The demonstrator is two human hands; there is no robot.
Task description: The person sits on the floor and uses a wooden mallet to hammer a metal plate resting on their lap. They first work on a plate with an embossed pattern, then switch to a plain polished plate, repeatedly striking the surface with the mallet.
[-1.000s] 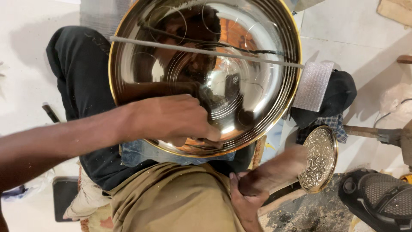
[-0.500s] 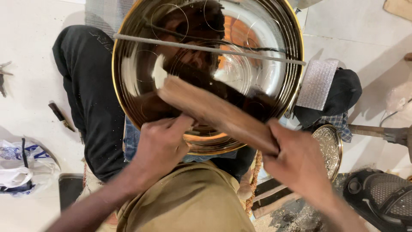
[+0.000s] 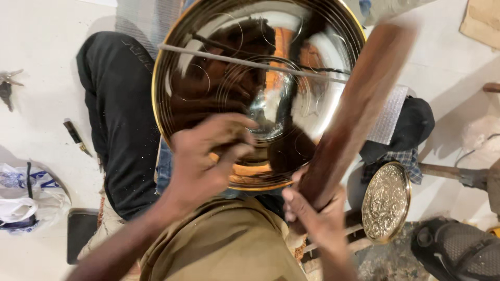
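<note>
Head view: large polished brass dish is propped on the lap, tilted toward the camera so its face can be reached. Left hand is pinched on a small tool, tip pressed to the dish ctr. Right hand is clamped on a wooden stick, raised and blurred. A smaller embossed brass plate is seen nearby on the floor, at right.

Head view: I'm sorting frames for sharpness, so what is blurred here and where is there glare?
Head view: the wooden stick in the right hand is smeared by motion; the left hand is slightly soft; the polished brass bowl shows bright glare and warped reflections near its centre; the embossed plate is sharp.
</note>
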